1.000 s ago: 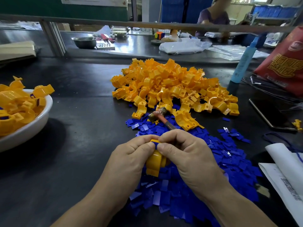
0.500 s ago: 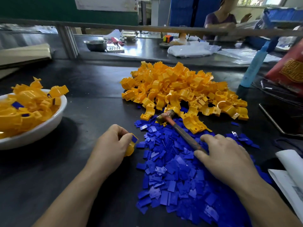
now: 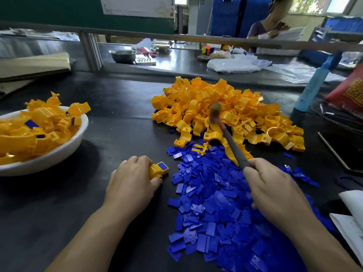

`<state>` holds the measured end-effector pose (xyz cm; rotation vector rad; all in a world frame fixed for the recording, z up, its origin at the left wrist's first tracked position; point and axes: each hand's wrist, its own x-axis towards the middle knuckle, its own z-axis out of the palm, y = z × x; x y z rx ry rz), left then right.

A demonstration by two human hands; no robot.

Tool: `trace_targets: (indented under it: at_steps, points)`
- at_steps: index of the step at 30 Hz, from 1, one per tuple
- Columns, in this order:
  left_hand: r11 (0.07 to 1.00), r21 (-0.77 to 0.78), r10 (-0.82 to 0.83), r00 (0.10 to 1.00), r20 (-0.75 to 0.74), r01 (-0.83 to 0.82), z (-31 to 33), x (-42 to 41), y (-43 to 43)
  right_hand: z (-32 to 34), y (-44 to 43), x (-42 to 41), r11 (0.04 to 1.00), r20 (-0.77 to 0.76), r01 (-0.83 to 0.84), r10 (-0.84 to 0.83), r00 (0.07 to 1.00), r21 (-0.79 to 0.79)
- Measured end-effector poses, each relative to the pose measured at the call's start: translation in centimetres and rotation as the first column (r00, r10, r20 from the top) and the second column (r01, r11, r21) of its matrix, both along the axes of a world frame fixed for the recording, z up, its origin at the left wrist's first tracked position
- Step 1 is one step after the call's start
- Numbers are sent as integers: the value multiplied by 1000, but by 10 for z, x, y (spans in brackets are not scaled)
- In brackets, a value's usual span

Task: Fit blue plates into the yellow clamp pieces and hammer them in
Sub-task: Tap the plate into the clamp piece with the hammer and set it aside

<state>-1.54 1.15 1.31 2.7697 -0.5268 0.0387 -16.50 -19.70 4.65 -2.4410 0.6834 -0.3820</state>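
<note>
**Hammer up, clamp pinned to the table**

Flat, glossy blue plates [image 3: 216, 209] lie heaped on the dark table [image 3: 59, 213]. Just left of them, the left hand [image 3: 131, 185] curls its fingers round a yellow clamp piece [image 3: 154, 171] with a fitted plate [image 3: 162, 165] on top. The right hand [image 3: 275, 191] grips the handle of the hammer [image 3: 233, 146], head lifted before the pile of curved yellow clamps [image 3: 225, 103]. Far left, a white bowl [image 3: 64, 148] holds more.

nothing legible anywhere: only a gold ornamental mark on the red bag [image 3: 347, 95] at the right edge, too cropped to read, and faint print on the white paper [image 3: 351, 232] at lower right, too small to make out.
</note>
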Motion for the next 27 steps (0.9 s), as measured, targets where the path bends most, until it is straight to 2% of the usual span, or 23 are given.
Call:
trace_targets:
  at_steps: [2,4,6,8,10,13,15,19,25,27]
  points:
    - [999,-31,35,999,7,-34,-3,5,3,7,11,-1,977,89,-82,66,994,199]
    - [997,-68,39,999,19,-38,-7,8,4,9,21,-3,945,79,-203,189,979,256]
    - [994,-104,33,999,38,-29,-10,10,5,6,29,-4,923,1,-284,294,956,259]
    - [991,-132,34,998,46,-27,-12,11,5,3,35,-3,923,-70,-310,333,940,231]
    - [988,-153,34,998,44,-27,-14,12,5,1,39,-2,931,-61,-329,342,938,159]
    - [986,-167,28,998,52,-19,-16,14,5,0,42,-2,934,-3,-357,357,934,-23]
    - [985,-168,31,998,51,-22,-16,15,4,2,44,-2,919,-86,-376,367,926,-122]
    - [985,-168,37,998,47,-28,-15,15,4,3,43,-1,911,-179,-388,363,914,-137]
    - [987,-157,42,998,51,-33,-16,15,4,-3,46,2,930,10,-339,344,939,-145]
    - [988,-149,41,998,46,-34,-15,16,4,-6,52,7,922,-24,-354,354,935,-157]
